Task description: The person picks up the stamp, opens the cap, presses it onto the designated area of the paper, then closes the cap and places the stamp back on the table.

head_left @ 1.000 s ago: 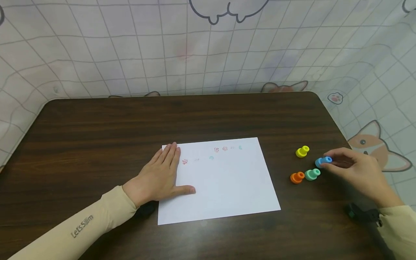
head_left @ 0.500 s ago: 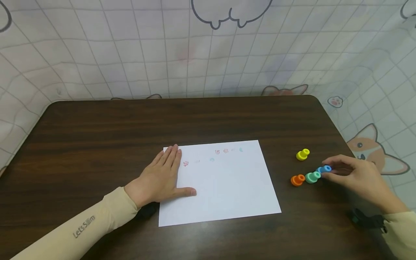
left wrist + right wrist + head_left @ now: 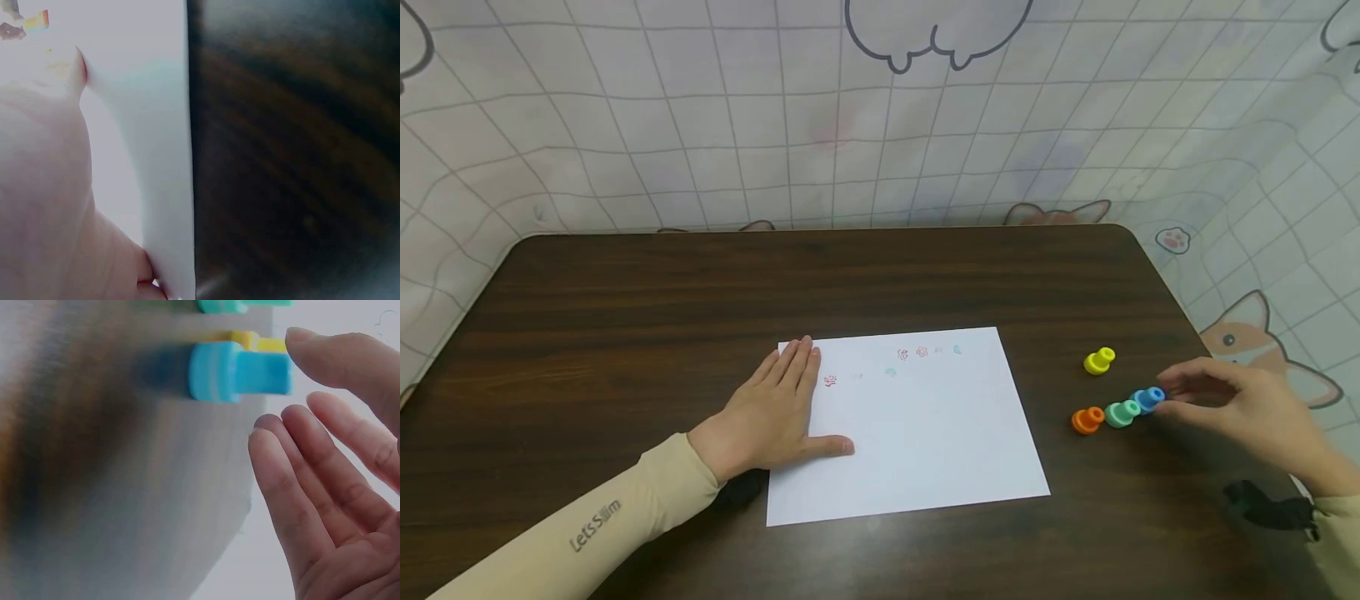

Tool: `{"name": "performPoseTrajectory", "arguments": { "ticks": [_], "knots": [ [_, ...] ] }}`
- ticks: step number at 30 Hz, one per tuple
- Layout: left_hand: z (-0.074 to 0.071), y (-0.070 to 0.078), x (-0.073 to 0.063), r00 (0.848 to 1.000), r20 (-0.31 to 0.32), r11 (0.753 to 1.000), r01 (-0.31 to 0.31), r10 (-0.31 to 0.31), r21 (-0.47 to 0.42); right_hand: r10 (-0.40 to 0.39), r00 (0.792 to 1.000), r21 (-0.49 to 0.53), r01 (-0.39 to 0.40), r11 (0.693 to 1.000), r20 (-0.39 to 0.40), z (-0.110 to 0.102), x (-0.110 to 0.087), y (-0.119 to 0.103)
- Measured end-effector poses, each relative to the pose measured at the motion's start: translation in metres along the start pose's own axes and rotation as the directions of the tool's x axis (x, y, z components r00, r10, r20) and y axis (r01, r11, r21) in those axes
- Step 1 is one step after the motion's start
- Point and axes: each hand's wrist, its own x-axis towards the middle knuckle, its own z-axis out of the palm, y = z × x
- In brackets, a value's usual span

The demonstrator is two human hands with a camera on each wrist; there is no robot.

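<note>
My left hand (image 3: 763, 421) lies flat on the left side of a white sheet of paper (image 3: 932, 442), thumb spread inward. Small red, blue and green printed marks (image 3: 922, 352) run along the sheet's upper part. To the right, a blue stamp (image 3: 1148, 400) stands beside a mint green stamp (image 3: 1122, 414). My right hand (image 3: 1255, 408) is just right of the blue stamp, holding nothing; the right wrist view shows its thumb and fingers spread, with a gap to that stamp (image 3: 240, 372). An orange stamp (image 3: 1087, 421) stands left of the green one, and a yellow stamp (image 3: 1099, 361) farther back.
All of this is on a dark wood-grain table (image 3: 625, 333) with rounded far corners. A white grid-patterned cloth (image 3: 820, 133) with cartoon animals hangs behind it and on the right. In the left wrist view, the paper's edge (image 3: 181, 156) borders the dark tabletop.
My right hand has set the blue stamp down beside the green one, let go of it and drawn back slightly right. The left hand stays on the paper.
</note>
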Motion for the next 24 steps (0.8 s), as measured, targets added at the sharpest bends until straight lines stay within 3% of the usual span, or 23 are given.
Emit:
{"name": "performPoseTrajectory", "arguments": {
  "ticks": [5,9,14,24],
  "knots": [
    [0.0,-0.001,0.0,1.0,-0.002,1.0,0.003,-0.003,-0.007,-0.044,0.997,-0.062,0.041,0.997,-0.061,-0.009,0.009,-0.005],
    [0.0,-0.001,0.0,1.0,0.0,1.0,0.009,-0.009,-0.011,-0.008,0.994,-0.145,-0.008,0.989,-0.106,-0.017,0.021,-0.01],
    [0.002,-0.001,0.001,1.0,-0.004,1.0,0.01,-0.01,-0.009,0.072,0.995,-0.163,-0.083,0.983,-0.075,-0.02,0.036,-0.016],
    [0.003,-0.001,0.001,1.0,-0.016,1.0,-0.003,0.003,0.001,0.077,0.996,-0.092,-0.073,0.993,0.036,-0.01,0.056,-0.026]
  ]
}}
